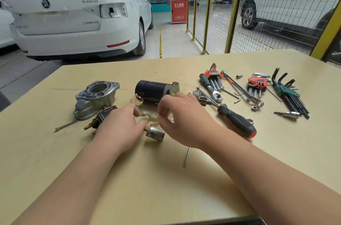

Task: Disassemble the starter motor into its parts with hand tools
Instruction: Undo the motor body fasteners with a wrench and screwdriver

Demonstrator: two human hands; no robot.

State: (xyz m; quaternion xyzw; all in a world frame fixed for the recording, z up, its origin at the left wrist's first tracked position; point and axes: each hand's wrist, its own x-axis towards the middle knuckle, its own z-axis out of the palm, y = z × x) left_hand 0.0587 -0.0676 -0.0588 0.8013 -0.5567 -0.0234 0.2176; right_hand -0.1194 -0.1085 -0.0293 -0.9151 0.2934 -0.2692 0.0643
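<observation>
Behind the black cylindrical motor body (pixel 153 91), bare wooden tabletop (pixel 147 71) lies open; the grey cast-metal housing (pixel 96 97) blocks its left, the black-handled screwdriver (pixel 238 123) its right, a small silver cap (pixel 156 133) its front.

The pale thin piece (pixel 148 116) pinched between the left hand (pixel 120 127) and right hand (pixel 181 114) is smeared with blur, so no clue what it is. The left hand covers most of the brown wound part (pixel 105 114). The right hand hides the near end of the black motor housing (pixel 155 90), and its wrist sits over the top of the long bolt (pixel 186 157). The desk's (pixel 55 151) near edge is mostly cut off at the bottom.
</observation>
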